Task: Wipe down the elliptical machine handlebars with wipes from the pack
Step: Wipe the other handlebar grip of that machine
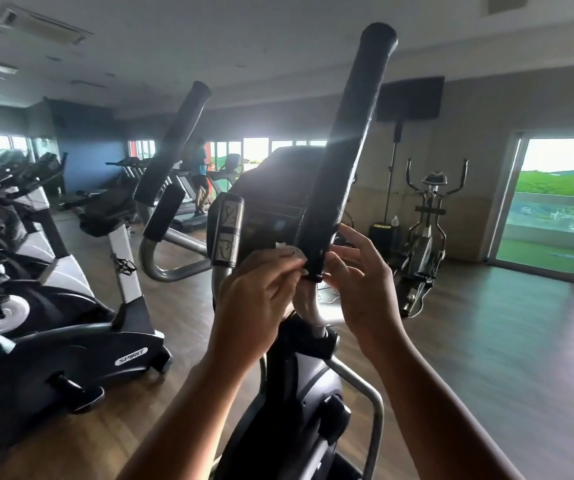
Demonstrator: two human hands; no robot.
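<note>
Currently: left hand (254, 296), pinching a crumpled white wet wipe (288, 251) at the low end of the near black foam handlebar grip (344, 150). Right hand (361, 282), fingers spread, just right of that grip; contact unclear. Step judged: wiping the grip's base. Next: stroke upward; second black foam grip (174, 140), far left, likely follows. Pack unseen.
</note>
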